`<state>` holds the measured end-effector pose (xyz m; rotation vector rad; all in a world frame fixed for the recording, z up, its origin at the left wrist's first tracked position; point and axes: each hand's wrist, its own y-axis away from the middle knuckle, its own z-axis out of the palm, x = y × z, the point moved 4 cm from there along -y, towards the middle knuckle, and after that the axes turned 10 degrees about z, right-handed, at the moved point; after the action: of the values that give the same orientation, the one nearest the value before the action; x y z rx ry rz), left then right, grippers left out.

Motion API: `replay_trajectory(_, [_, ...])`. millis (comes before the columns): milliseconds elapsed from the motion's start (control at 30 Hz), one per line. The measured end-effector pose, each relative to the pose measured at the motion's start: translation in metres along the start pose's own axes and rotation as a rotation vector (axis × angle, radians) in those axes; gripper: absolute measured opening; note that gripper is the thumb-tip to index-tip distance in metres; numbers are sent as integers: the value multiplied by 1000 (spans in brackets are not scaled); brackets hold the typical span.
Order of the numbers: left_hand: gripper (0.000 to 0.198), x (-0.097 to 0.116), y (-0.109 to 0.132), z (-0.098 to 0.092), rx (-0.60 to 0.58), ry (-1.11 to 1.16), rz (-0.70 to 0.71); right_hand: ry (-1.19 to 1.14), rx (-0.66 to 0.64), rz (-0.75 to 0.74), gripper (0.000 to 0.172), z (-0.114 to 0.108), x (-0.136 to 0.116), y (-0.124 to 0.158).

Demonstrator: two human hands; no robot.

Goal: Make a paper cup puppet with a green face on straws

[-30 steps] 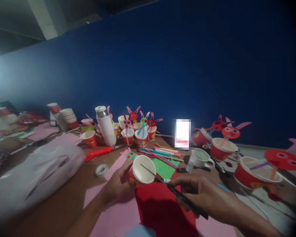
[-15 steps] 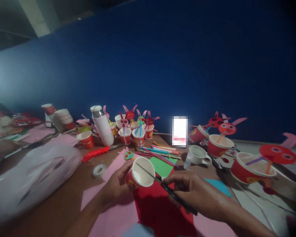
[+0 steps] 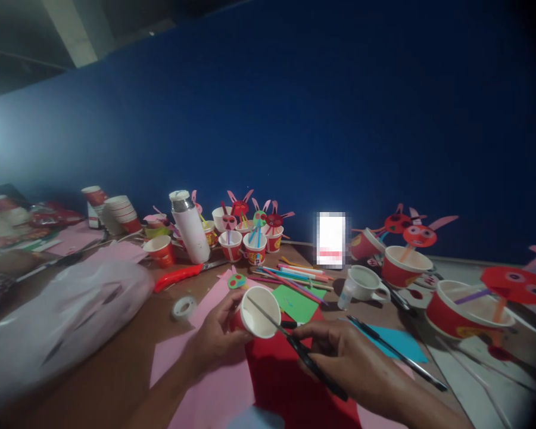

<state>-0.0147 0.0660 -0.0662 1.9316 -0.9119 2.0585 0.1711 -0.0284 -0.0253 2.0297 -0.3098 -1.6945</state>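
My left hand [image 3: 218, 333] is wrapped round a red and white paper cup [image 3: 261, 311], tilted so that its open mouth faces me. My right hand [image 3: 339, 351] grips black-handled scissors [image 3: 315, 364]; a slim metal blade reaches across the cup's mouth, and whether it touches the inside I cannot tell. Just behind the cup lies a green paper face [image 3: 237, 282] with red eyes and pink ears. Under both hands are pink paper [image 3: 205, 381] and red paper [image 3: 301, 387].
Several cups with paper rabbit faces on straws [image 3: 254, 245] stand at the back. A white flask [image 3: 190, 229], red-handled knife [image 3: 178, 277], tape roll [image 3: 184, 307] and plastic bag [image 3: 67, 333] are leftward. Straws [image 3: 295, 274], green paper [image 3: 299, 301], a mug [image 3: 361, 283] and a pen [image 3: 397, 353] lie ahead and right.
The view has shifted slightly, so things sit a little further right. My right hand has moved a bit left and down, uncovering the pen on the blue paper. Both holds stay the same.
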Motion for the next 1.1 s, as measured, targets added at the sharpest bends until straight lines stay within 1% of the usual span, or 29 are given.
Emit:
replay_trajectory(200, [62,2,-2,-2,16,-25,43,-17,84,-21,33,10,4,-5])
replay_trajectory(300, [62,3,-2,-3,41,-81,24,2,142,-52,34,13,6,-5])
replay_trajectory(400, [66,5,-3,-3,54,-136,0,38,166,-73,34,15,7,-6])
replay_trajectory(500, [69,8,-3,-2,56,-144,8,178,226,-151,32,13,7,-5])
replay_trajectory(600, [69,8,-4,0,44,-132,15,404,322,-251,28,9,2,-1])
replay_trajectory(667, [69,8,-3,2,42,-132,5,543,363,-283,28,7,0,1])
replay_trajectory(800, [66,9,-2,6,59,-183,-31,725,409,-274,36,8,3,0])
replay_trajectory(900, [62,12,-1,8,53,-248,-16,812,415,-264,43,12,6,-2])
replay_trajectory(967, [63,12,-1,7,65,-288,-12,794,414,-279,43,12,6,-2])
replay_trajectory(1000, [64,11,0,6,78,-301,-9,748,413,-289,41,11,5,-2])
replay_trajectory(1033, [65,11,0,6,91,-308,-5,669,394,-289,38,9,4,-3])
replay_trajectory(1100, [67,10,-1,5,100,-306,9,410,310,-217,32,6,6,-8])
